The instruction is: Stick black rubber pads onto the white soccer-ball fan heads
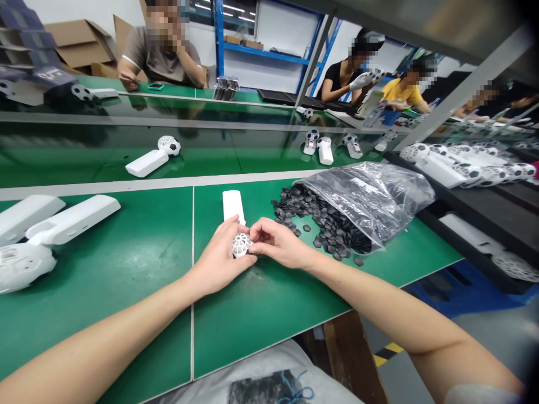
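Observation:
A white device with a round lattice head lies on the green table, its flat handle pointing away from me. My left hand is wrapped round the left side of the lattice head. At the head's right side, the fingers of my right hand are pinched together; whatever they hold is too hidden to name. Just right of my hands, many small black pentagon pieces spill from a clear plastic bag.
White devices lie at the left. Beyond the pale edge strip, a line carries finished-looking devices with black-and-white ball heads. Black trays stacked with devices stand right. People sit across the line.

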Motion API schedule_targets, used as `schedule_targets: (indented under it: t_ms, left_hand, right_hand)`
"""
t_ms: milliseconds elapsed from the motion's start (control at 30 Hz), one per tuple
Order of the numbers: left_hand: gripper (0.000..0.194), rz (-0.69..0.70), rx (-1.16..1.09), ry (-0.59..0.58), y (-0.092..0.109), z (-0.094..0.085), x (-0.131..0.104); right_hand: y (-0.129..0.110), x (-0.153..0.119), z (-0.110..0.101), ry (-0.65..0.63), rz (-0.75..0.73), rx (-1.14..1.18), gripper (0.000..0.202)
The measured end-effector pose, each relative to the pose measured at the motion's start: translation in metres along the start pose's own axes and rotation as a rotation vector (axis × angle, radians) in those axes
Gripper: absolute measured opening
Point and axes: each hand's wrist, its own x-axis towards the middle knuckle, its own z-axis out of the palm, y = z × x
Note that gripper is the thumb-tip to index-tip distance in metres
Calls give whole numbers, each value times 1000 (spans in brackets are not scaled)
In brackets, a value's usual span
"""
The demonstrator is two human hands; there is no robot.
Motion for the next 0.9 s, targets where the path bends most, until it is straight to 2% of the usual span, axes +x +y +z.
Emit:
schedule_targets:
  t_ms: [133, 233, 300, 367, 400, 467, 533, 667, 733, 900]
  left_hand:
    - [27, 5, -6, -8, 1, -2, 2]
    - [32, -1, 2, -111, 0, -10, 5]
    - [37, -5, 10, -194, -2, -16, 7]
    - [39, 17, 11, -229, -4, -20, 8]
    - [38, 41, 10, -229, -5, -20, 8]
    - [37, 92, 4, -219, -5, -20, 8]
    - [37, 94, 20, -195, -5, -19, 7]
    - [48, -24, 74, -158, -2, -25, 7]
    - [52, -48, 66, -191, -2, -33, 8]
    - [56, -17, 66, -233, -11, -55, 15]
  right_hand:
    - [-3, -1, 0, 17, -10, -68, 18]
    - [-1, 10, -17, -41, 59, -107, 21]
    - [3, 23, -38, 37, 126, -330, 21]
    - [8, 37, -61, 161, 211, -749, 19]
    - [11, 43, -71, 153, 249, -941, 20]
    - [16, 52, -83, 103, 278, -1116, 20]
    - [19, 57, -83, 38, 263, -1178, 16]
    - [22, 60, -70, -35, 210, -1312, 15]
    - [22, 59, -70, -36, 199, -1353, 20]
    - [11, 49, -84, 4, 226, -1345, 24]
